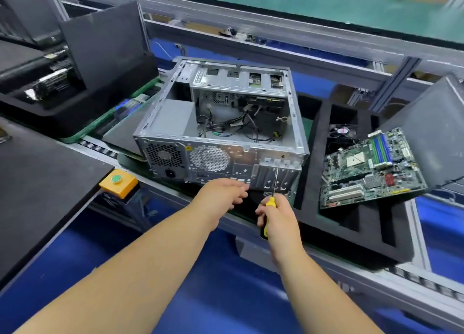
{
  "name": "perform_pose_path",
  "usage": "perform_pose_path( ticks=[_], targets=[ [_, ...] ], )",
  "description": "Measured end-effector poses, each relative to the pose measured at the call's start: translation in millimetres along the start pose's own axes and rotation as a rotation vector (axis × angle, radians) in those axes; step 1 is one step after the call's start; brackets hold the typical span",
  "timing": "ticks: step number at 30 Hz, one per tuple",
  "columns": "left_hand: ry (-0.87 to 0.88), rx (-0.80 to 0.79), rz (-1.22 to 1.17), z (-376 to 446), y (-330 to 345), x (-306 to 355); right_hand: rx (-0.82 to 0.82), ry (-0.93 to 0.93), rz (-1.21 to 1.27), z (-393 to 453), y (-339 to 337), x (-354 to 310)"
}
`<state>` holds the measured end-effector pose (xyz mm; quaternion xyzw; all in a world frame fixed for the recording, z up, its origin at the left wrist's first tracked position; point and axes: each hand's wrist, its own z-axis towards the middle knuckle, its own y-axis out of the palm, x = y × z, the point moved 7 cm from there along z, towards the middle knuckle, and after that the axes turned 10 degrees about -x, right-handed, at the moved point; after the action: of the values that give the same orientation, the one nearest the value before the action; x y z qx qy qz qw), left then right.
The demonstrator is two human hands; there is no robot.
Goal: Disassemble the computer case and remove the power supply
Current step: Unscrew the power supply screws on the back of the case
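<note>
Case: we see the steel computer case (221, 123) lying on its side on the conveyor line, side panel off, rear plate facing us.
Power supply: the grey power supply (173, 119) sits in the near left corner, its vent and socket showing through the rear plate; heavy and rigid, we judge.
Left grip: our left hand (221, 195) reaches to the lower rear edge, fingers loosely extended, holding nothing.
Right grip: our right hand (276, 215) is wrapped around a yellow-handled screwdriver (272, 200), shaft pointing up at the expansion slots.
Handling: sheet edges look sharp; we would lift the unit by its flat sides, cables freed first.
Motherboard: the motherboard (369, 168) rests tilted in the foam tray (311, 163).
</note>
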<state>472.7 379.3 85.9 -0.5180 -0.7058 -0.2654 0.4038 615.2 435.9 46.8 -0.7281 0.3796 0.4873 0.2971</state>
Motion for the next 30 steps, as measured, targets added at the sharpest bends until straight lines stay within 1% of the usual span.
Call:
perform_pose_path(
  ticks=[7,12,16,19,23,27,30],
  targets=[
    [0.018,-0.095,0.072,-10.7,-69.7,-18.8,0.03,-0.006,-0.062,-9.7,74.9,-6.8],
    [-0.004,-0.054,0.069,-15.7,-142.2,-35.8,0.108,-0.019,-0.093,-7.4,127.6,-0.1],
    [-0.079,-0.09,0.075,-13.8,-182.7,-54.8,0.158,0.004,-0.09,-7.9,166.7,13.5],
    [-0.16,-0.117,0.09,-11.5,-200.4,-64.1,0.21,0.001,-0.073,-10.7,186.2,19.1],
    [-0.172,-0.151,0.091,-6.4,-212.2,-70.1,0.249,-0.017,-0.042,-10.3,201.1,21.1],
    [-0.152,-0.181,0.07,0.0,-211.2,-69.0,0.243,-0.014,-0.008,-7.5,207.5,25.6],
    [-0.171,-0.204,0.056,4.4,-203.6,-69.1,0.234,0.012,0.0,-5.4,207.1,34.7]
  ],
)
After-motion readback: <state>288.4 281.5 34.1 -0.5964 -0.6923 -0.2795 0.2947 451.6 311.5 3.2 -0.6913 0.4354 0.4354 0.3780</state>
